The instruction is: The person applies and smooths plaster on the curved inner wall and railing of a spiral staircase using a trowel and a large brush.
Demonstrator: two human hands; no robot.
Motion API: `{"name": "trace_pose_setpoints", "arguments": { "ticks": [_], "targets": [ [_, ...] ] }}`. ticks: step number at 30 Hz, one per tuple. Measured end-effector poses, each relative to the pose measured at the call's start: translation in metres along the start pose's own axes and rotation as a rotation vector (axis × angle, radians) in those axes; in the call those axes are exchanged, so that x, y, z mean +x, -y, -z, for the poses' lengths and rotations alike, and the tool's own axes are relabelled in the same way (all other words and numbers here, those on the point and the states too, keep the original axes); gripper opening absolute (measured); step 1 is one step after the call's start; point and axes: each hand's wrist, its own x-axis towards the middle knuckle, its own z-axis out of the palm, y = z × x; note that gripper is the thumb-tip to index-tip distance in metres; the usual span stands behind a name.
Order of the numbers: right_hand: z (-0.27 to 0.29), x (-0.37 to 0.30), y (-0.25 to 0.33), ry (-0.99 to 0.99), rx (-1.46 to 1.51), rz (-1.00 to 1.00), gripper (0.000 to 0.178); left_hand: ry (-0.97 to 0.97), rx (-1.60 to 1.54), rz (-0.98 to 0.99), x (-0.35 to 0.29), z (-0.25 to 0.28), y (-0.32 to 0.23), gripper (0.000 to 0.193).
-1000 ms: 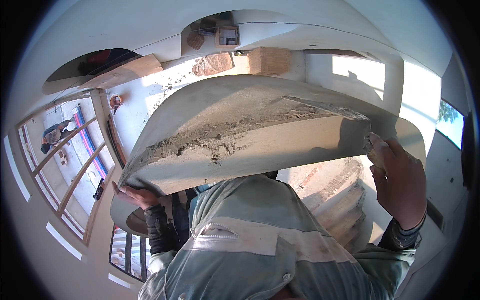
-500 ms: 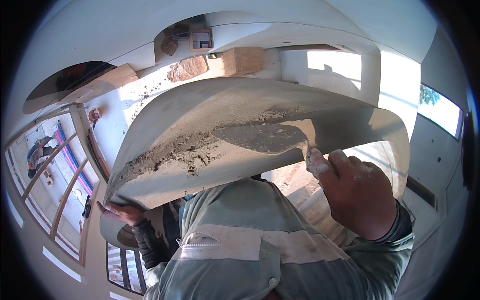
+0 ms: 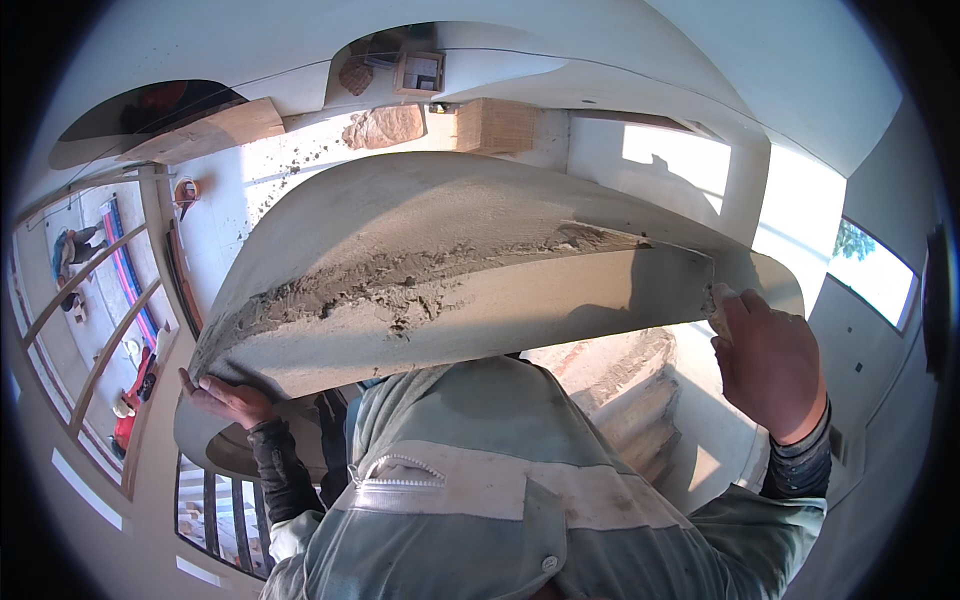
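A broad, curved, grey plastered ledge (image 3: 450, 325) spans the view in front of me. Along it runs a rough, crumbly ridge of wet mortar (image 3: 370, 285). My right hand (image 3: 770, 370) grips the handle of a trowel near the ledge's right end. The trowel's blade (image 3: 685, 250) is turned almost edge-on and lies at the ledge's upper face, pointing left. At the ledge's left end, my left hand (image 3: 232, 402) is against the lower edge with its fingers stretched out and no tool in it.
Beyond the ledge, far below, lie a crumpled brown sack (image 3: 385, 127), a wooden box (image 3: 495, 127) and scattered mortar crumbs. An orange bucket (image 3: 186, 192) stands left. Through framed openings at left, a person in red (image 3: 125, 425) and another person (image 3: 75, 255) show. Steps (image 3: 640, 415) descend at lower right.
My right hand has moved right along the ledge with the trowel, whose blade has turned from flat to nearly edge-on. More of the mortar ridge shows. My left hand keeps its place at the edge.
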Motion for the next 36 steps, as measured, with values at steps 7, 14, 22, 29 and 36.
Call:
{"name": "trace_pose_setpoints", "arguments": {
  "ticks": [7, 14, 22, 29, 36],
  "targets": [
    [0.006, 0.031, 0.085, -0.203, 0.001, 0.435, 0.027, -0.033, -0.099, 0.045, -0.002, 0.002, -0.024, 0.064],
    [-0.011, 0.035, 0.124, -0.516, 0.049, 0.486, 0.034, -0.020, -0.110, 0.041, -0.001, -0.001, -0.025, 0.064],
    [-0.018, 0.000, 0.053, -0.137, -0.114, 0.127, 0.052, -0.021, -0.079, 0.040, -0.001, 0.001, -0.025, 0.066],
    [-0.012, 0.003, 0.038, -0.200, 0.459, 0.131, 0.050, -0.026, -0.067, 0.011, -0.005, 0.001, -0.023, 0.064],
    [-0.055, 0.014, 0.093, -0.228, 0.855, 0.300, 0.035, -0.051, -0.189, 0.009, -0.004, -0.002, -0.012, 0.061]
  ]
}}
